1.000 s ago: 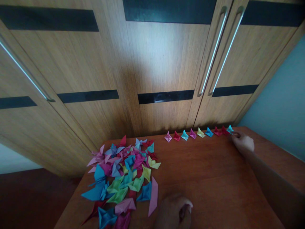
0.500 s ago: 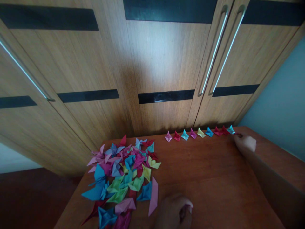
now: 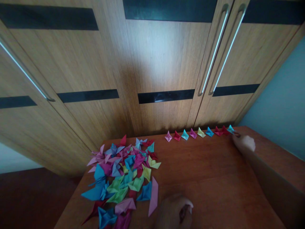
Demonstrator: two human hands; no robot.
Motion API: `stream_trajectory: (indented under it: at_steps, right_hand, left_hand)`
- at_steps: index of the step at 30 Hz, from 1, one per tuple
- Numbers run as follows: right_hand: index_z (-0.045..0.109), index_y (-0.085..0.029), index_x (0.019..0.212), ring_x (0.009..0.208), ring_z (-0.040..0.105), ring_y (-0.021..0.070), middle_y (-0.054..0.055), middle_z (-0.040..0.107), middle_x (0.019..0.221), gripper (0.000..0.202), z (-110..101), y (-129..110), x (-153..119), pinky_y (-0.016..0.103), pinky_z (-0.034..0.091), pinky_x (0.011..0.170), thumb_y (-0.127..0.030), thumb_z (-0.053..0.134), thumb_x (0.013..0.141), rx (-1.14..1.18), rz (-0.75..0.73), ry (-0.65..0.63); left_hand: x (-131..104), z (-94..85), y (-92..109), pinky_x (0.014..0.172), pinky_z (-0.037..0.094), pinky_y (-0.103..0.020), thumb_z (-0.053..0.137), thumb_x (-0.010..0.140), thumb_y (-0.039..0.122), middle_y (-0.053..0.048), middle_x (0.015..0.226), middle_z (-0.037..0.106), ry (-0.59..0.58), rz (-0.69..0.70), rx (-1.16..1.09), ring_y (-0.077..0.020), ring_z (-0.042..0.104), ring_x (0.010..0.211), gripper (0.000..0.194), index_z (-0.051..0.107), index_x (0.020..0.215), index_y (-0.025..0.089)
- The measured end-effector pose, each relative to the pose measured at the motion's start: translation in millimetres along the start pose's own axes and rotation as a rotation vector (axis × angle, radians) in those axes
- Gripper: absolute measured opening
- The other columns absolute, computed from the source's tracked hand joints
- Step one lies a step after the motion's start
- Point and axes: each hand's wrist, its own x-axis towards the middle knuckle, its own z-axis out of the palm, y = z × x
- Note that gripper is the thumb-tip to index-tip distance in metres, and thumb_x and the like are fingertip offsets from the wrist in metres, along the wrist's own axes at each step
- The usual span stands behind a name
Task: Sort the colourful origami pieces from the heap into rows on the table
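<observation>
At the far right end of a row of small folded paper boats (image 3: 201, 132), my right hand (image 3: 245, 142) pinches a light blue paper boat (image 3: 230, 129). Its fingertips are partly hidden against the boat's right side. The row runs along the table's back edge in pink, red, blue, purple and yellow. My left hand (image 3: 175, 211) rests curled near the front of the table, with no paper visible in it. Close to its left lies a long pink folded paper (image 3: 153, 196), beside a heap of colourful origami pieces (image 3: 128, 181).
The brown wooden table (image 3: 202, 178) stands against a wooden wardrobe (image 3: 164, 57) with dark panels and long metal handles (image 3: 214, 51). A blue-green wall (image 3: 281, 95) rises at the right. Dark floor (image 3: 28, 197) shows at the lower left.
My right hand has shifted very slightly left, and the light blue boat has moved a touch left, nearer the red one. My left hand and the heap look unchanged.
</observation>
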Motion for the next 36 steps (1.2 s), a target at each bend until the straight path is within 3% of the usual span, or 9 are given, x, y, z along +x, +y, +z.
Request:
stream_trajectory:
  at_steps: [6, 13, 19, 24, 29, 32, 36]
  right_hand:
    - [0.062, -0.018, 0.118, 0.090, 0.058, 0.0297, 0.021, 0.063, 0.100, 0.046, -0.8, 0.1, 0.5, 0.033, 0.036, 0.064, -0.038, 0.046, 0.080, 0.024, 0.001, 0.012]
    - [0.067, -0.017, 0.108, 0.088, 0.058, 0.0286, 0.020, 0.065, 0.096, 0.040, -8.3, 0.7, -10.5, 0.034, 0.036, 0.065, -0.037, 0.052, 0.077, 0.103, -0.001, 0.072]
    - [0.069, -0.015, 0.101, 0.089, 0.059, 0.0267, 0.015, 0.067, 0.094, 0.037, -8.1, -6.5, -57.7, 0.033, 0.040, 0.072, -0.034, 0.046, 0.080, 0.216, -0.033, 0.150]
    - [0.069, -0.020, 0.097, 0.085, 0.063, 0.0212, 0.006, 0.069, 0.088, 0.031, 1.9, -30.1, -112.9, 0.026, 0.043, 0.072, -0.032, 0.049, 0.077, 0.332, -0.209, 0.088]
    - [0.068, -0.022, 0.095, 0.081, 0.065, 0.0210, 0.004, 0.070, 0.084, 0.029, 3.4, -64.1, -167.1, 0.024, 0.044, 0.068, -0.033, 0.048, 0.078, 0.391, -0.409, -0.054]
    - [0.067, -0.025, 0.095, 0.078, 0.065, 0.0202, 0.003, 0.070, 0.082, 0.027, 1.0, -82.7, -194.5, 0.024, 0.044, 0.065, -0.033, 0.046, 0.079, 0.379, -0.473, -0.135]
    - [0.067, -0.029, 0.094, 0.078, 0.065, 0.0198, 0.001, 0.070, 0.081, 0.026, -0.9, -98.8, -218.6, 0.024, 0.042, 0.061, -0.034, 0.046, 0.080, 0.349, -0.501, -0.189]
  left_hand:
    - [0.0, -0.4, 0.2, 0.058, 0.039, -0.023, 0.049, 0.080, 0.025, -0.001, 0.075, 0.063, 0.011, 0.012, -0.004, -0.0152, 0.055, 0.063, 0.018, 0.067, 0.083, 0.025]
    - [0.2, 4.6, -4.7, 0.055, 0.036, -0.022, 0.048, 0.074, 0.011, -0.001, 0.072, 0.062, 0.056, 0.050, -0.016, -0.0131, 0.055, 0.063, 0.021, 0.066, 0.080, 0.021]
    - [-2.7, 8.9, -7.4, 0.053, 0.035, -0.020, 0.048, 0.076, 0.011, 0.000, 0.069, 0.060, 0.094, 0.060, -0.028, -0.0114, 0.053, 0.060, 0.020, 0.065, 0.080, 0.020]
    - [-6.3, 5.8, -1.1, 0.061, 0.041, -0.021, 0.046, 0.080, 0.014, -0.001, 0.080, 0.063, 0.144, 0.045, -0.133, -0.0122, 0.056, 0.069, 0.022, 0.065, 0.089, 0.021]
    - [-12.1, -22.0, 4.8, 0.074, 0.046, -0.025, 0.047, 0.080, 0.012, -0.004, 0.094, 0.064, 0.272, 0.052, -0.103, -0.0150, 0.058, 0.082, 0.024, 0.063, 0.096, 0.021]
    - [-20.2, -50.2, 0.4, 0.093, 0.041, -0.036, 0.048, 0.081, 0.015, -0.005, 0.111, 0.060, 0.405, 0.065, 0.189, -0.0203, 0.054, 0.102, 0.030, 0.060, 0.107, 0.024]
    - [-34.2, -73.7, -15.5, 0.097, 0.035, -0.047, 0.056, 0.076, 0.020, -0.007, 0.122, 0.054, 0.448, 0.031, 0.593, -0.0284, 0.047, 0.113, 0.045, 0.053, 0.120, 0.025]
